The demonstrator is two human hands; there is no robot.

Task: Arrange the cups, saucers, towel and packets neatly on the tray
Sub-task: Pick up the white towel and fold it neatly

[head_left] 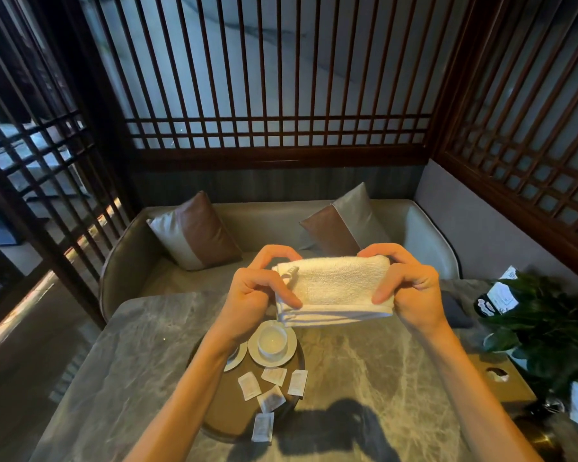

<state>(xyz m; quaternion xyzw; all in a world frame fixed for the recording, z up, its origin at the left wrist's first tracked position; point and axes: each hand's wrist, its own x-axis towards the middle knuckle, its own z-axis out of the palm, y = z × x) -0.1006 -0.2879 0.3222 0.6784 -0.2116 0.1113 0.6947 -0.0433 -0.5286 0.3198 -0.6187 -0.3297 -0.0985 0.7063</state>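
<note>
I hold a folded white towel (334,288) in the air above the table with both hands. My left hand (261,291) pinches its left end and my right hand (404,288) pinches its right end. Below the towel lies a round brown tray (221,415). On it a white cup (272,341) stands on a white saucer (289,353). A second saucer (239,356) shows partly behind my left forearm. Several white packets (272,400) lie scattered on the tray's near half, one (262,426) hanging over its front rim.
The grey marble table (381,378) fills the lower view. A leafy green plant (541,328) and a dark bottle (496,300) stand at the right edge. A sofa with two cushions (194,231) sits behind the table, under wooden lattice screens.
</note>
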